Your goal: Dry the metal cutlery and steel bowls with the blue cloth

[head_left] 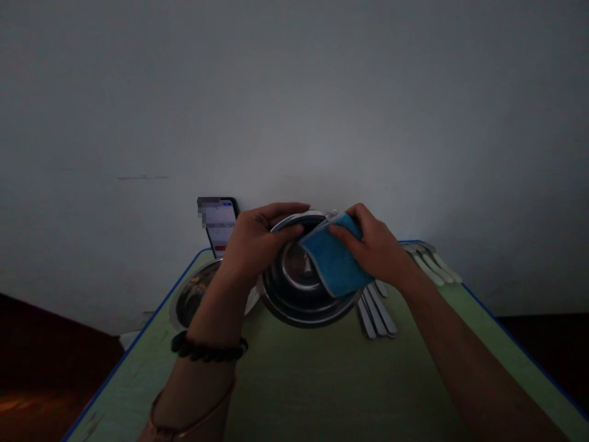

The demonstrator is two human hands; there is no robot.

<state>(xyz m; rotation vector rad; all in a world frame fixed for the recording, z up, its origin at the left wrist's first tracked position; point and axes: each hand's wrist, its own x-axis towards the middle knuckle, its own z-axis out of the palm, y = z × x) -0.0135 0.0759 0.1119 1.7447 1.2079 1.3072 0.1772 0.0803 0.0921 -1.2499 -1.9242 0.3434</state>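
Note:
A shiny metal bowl (294, 313) is held up over the table, its inside facing me. My left hand (260, 239) grips its upper left rim, thumb inside and fingers behind. In my right hand (375, 245) is a blue cloth (338, 258) with a pale edge, pinched under the thumb and folded over the bowl's right rim. The cloth covers part of the bowl's inside. Behind my left wrist stands a second metal bowl (186, 304), partly hidden by the forearm.
Metal-handled cutlery (378, 313) lies on the green table (317, 387) right of the bowl. Several white-handled utensils (432, 264) lie at the far right corner. A phone (221, 224) leans against the wall (294, 104) at the back left. Blue trim runs along the table's edges.

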